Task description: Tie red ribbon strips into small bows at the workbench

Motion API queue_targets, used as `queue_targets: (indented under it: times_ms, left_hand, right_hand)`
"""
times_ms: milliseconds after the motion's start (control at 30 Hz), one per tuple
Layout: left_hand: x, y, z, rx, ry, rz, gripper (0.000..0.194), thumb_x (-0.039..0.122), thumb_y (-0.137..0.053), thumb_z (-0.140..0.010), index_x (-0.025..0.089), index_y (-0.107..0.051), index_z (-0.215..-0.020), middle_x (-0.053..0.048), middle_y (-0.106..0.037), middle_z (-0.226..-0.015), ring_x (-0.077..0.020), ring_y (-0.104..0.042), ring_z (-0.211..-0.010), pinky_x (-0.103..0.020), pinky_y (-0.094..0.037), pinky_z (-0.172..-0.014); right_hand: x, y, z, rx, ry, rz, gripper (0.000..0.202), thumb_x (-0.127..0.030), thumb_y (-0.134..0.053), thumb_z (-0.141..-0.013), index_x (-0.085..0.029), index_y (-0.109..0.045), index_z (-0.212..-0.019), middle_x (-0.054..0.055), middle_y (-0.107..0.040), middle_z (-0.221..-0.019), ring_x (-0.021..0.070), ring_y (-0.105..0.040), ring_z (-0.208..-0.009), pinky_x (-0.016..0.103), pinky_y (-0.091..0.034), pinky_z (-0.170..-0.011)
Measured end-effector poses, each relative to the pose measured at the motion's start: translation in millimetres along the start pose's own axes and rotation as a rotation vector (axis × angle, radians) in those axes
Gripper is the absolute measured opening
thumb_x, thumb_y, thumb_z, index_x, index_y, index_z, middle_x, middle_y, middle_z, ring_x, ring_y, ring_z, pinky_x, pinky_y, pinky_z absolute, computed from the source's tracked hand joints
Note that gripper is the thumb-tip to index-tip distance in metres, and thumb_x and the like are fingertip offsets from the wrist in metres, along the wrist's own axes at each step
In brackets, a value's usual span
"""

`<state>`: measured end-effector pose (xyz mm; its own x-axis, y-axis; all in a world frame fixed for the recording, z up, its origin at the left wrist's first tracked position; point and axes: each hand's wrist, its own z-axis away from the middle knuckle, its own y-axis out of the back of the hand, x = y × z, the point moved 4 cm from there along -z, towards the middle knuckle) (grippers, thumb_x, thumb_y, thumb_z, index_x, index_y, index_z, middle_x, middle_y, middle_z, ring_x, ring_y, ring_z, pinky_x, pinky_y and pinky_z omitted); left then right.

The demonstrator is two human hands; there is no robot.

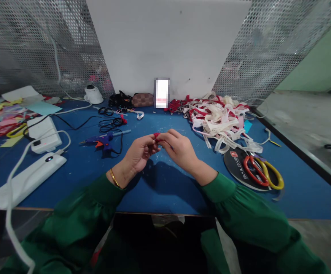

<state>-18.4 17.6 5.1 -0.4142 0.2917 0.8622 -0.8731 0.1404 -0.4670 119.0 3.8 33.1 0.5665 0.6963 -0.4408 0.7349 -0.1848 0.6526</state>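
A small dark-red piece, probably ribbon point(156, 136), is pinched between both hands above the middle of the blue table point(165, 198). My left hand point(141, 153) is closed on its left side, fingers curled and palm partly turned up. From the right, my right hand point(178, 147) grips the same piece with bent fingers, knuckles upward. The fingertips of both hands nearly meet and cover most of the piece, so its exact shape is hidden. To the left of my left hand lies a blue glue gun point(104, 141) with an orange trigger.
White and red ribbons point(219, 120) are heaped at the back right. Scissors with red and yellow handles point(258, 171) rest on a black disc point(234, 169). White power strip point(28, 180), adapter point(44, 135) and cables lie left. A lit phone point(162, 92) stands against the back board.
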Motion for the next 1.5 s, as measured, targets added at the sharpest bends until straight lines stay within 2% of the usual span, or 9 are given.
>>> queue_targets:
  times_ms: [200, 333, 633, 733, 867, 1000, 1233, 1367, 1500]
  left_hand:
    - [-1, -0.1, 2, -0.022, 0.051, 0.031, 0.008, 0.015, -0.063, -0.061, 0.013, -0.066, -0.069, 0.004, -0.053, -0.058, -0.0059, -0.047, -0.05, -0.025, -0.05, -0.068]
    - [-1, -1.0, 3, -0.008, 0.078, 0.022, 0.011, 0.015, -0.063, -0.061, 0.013, -0.067, -0.071, 0.004, -0.054, -0.058, -0.0051, -0.047, -0.048, -0.023, -0.05, -0.067]
    - [2, -3.8, 2, 0.019, -0.06, -0.1, 0.02, 0.014, -0.061, -0.061, 0.011, -0.07, -0.079, 0.0, -0.059, -0.064, -0.007, -0.05, -0.054, -0.02, -0.043, -0.057]
    - [2, -3.7, 2, 0.009, -0.066, -0.11, 0.02, 0.015, -0.06, -0.062, 0.011, -0.071, -0.078, -0.001, -0.058, -0.065, -0.0076, -0.049, -0.055, -0.021, -0.044, -0.058]
    - [2, -3.6, 3, -0.007, -0.074, -0.117, 0.017, 0.015, -0.06, -0.063, 0.012, -0.07, -0.075, 0.0, -0.058, -0.064, -0.0082, -0.049, -0.055, -0.022, -0.044, -0.059]
    - [2, -3.9, 3, 0.006, -0.066, -0.119, 0.015, 0.015, -0.06, -0.061, 0.012, -0.069, -0.073, 0.0, -0.058, -0.063, -0.0081, -0.049, -0.055, -0.021, -0.042, -0.057]
    - [4, -5.2, 3, 0.062, -0.172, -0.193, 0.018, 0.017, -0.062, -0.061, 0.013, -0.072, -0.076, 0.0, -0.06, -0.059, -0.0094, -0.05, -0.054, -0.021, -0.039, -0.051]
    - [7, -5.3, 4, 0.081, -0.265, -0.288, 0.019, 0.019, -0.063, -0.064, 0.014, -0.073, -0.079, -0.001, -0.062, -0.059, -0.011, -0.051, -0.055, -0.023, -0.041, -0.052]
    - [7, -6.3, 2, 0.006, -0.255, -0.272, 0.018, 0.023, -0.06, -0.071, 0.014, -0.072, -0.079, -0.002, -0.063, -0.061, -0.0122, -0.054, -0.056, -0.024, -0.043, -0.055]
  right_hand:
    - [0, -1, 0, -0.058, 0.096, 0.191, 0.025, -0.024, -0.044, -0.097, -0.02, -0.065, -0.111, 0.008, -0.061, -0.092, 0.017, -0.057, -0.082, 0.029, -0.045, -0.074]
    - [-1, -1, -1, -0.065, 0.101, 0.222, 0.024, -0.024, -0.043, -0.098, -0.018, -0.067, -0.102, 0.008, -0.062, -0.089, 0.0168, -0.058, -0.08, 0.029, -0.045, -0.073]
    - [-1, 0, -1, 0.018, 0.041, 0.186, 0.018, -0.025, -0.046, -0.097, -0.018, -0.063, -0.096, 0.006, -0.062, -0.086, 0.0152, -0.057, -0.075, 0.026, -0.042, -0.067]
    - [-2, -1, -1, -0.004, 0.044, 0.18, 0.019, -0.025, -0.045, -0.098, -0.019, -0.063, -0.095, 0.006, -0.062, -0.086, 0.0149, -0.057, -0.075, 0.026, -0.043, -0.068]
    - [-4, -1, 0, -0.015, 0.079, 0.228, 0.022, -0.024, -0.043, -0.098, -0.018, -0.063, -0.105, 0.008, -0.063, -0.09, 0.017, -0.058, -0.079, 0.028, -0.044, -0.071]
    - [-3, -2, 0, -0.022, 0.055, 0.216, 0.021, -0.024, -0.044, -0.098, -0.018, -0.064, -0.099, 0.008, -0.063, -0.088, 0.0168, -0.058, -0.079, 0.028, -0.044, -0.072]
    - [4, -2, -2, 0.027, -0.093, -0.023, 0.01, -0.02, -0.052, -0.09, -0.019, -0.061, -0.087, 0.003, -0.062, -0.083, 0.0133, -0.055, -0.072, 0.025, -0.041, -0.065]
    - [11, -6, -3, -0.005, -0.323, -0.34, 0.01, -0.023, -0.053, -0.087, -0.019, -0.058, -0.08, -0.001, -0.059, -0.066, 0.0113, -0.053, -0.059, 0.024, -0.039, -0.057]
    - [14, -10, -3, -0.021, -0.464, -0.643, 0.015, -0.031, -0.056, -0.085, -0.018, -0.058, -0.078, -0.002, -0.06, -0.063, 0.0101, -0.054, -0.054, 0.023, -0.039, -0.054]
